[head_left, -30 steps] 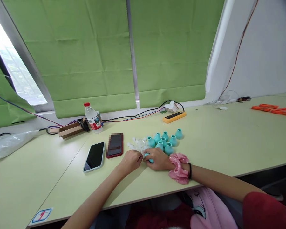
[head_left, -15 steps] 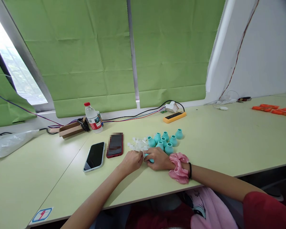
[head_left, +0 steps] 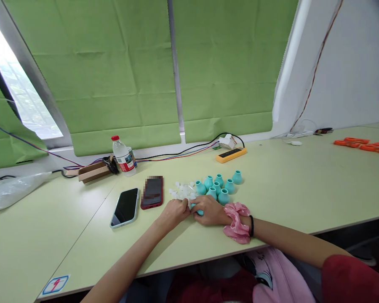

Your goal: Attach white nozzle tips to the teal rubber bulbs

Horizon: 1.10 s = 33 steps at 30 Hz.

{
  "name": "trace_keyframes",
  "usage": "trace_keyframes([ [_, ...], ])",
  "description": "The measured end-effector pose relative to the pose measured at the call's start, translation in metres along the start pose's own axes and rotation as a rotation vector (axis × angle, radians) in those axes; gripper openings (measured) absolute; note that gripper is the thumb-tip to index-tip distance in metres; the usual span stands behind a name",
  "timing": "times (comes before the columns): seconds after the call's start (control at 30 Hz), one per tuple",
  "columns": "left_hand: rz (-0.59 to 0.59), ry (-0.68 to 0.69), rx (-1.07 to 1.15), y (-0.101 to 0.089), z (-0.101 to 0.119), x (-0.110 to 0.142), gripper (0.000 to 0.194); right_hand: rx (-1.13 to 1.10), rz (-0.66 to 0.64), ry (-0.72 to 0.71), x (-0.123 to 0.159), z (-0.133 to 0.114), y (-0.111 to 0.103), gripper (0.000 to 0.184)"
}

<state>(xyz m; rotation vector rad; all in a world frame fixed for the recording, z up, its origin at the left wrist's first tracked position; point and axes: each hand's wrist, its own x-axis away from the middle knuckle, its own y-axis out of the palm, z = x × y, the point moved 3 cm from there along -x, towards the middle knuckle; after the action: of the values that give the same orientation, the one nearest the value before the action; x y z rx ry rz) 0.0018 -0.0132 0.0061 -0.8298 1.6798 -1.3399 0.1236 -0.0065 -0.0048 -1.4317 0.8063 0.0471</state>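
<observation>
Left hand [head_left: 174, 211], knuckles up, reaches in over the front edge of the table [head_left: 287, 181], fingers curled together; whether they grip anything cannot be told. Right hand [head_left: 211, 210] lies palm down just beside it, fingers clamped on a teal piece [head_left: 198, 212], which sits between the hands, back from the front edge. Plain tabletop separates both hands from that edge; a wider stretch extends rightward. Beyond the hands: smooth, round-bellied, narrow-necked teal vessels [head_left: 223, 197], mouths up, beside small translucent whitish pieces [head_left: 183, 192], loosely heaped.

Apparent workroom, numbered table [head_left: 290, 185], cables [head_left: 113, 166]
</observation>
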Motion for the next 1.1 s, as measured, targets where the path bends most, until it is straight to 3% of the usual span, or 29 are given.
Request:
trace_keyframes([
  [0.2,0.053,0.063,0.063,-0.006,-0.003,0.003,0.015,-0.013,0.001,-0.005,0.0,-0.001,0.0,0.022],
  [0.43,0.128,0.16,0.288,-0.015,-0.012,0.007,0.018,-0.012,0.04,0.019,0.002,0.001,0.001,0.019],
  [0.7,0.078,0.239,0.477,-0.013,-0.019,0.004,0.022,-0.023,0.062,0.018,0.003,0.002,0.002,0.022],
  [1.1,0.242,0.318,0.0,-0.001,-0.004,0.002,0.025,-0.011,0.033,0.001,0.0,0.001,0.001,0.019],
])
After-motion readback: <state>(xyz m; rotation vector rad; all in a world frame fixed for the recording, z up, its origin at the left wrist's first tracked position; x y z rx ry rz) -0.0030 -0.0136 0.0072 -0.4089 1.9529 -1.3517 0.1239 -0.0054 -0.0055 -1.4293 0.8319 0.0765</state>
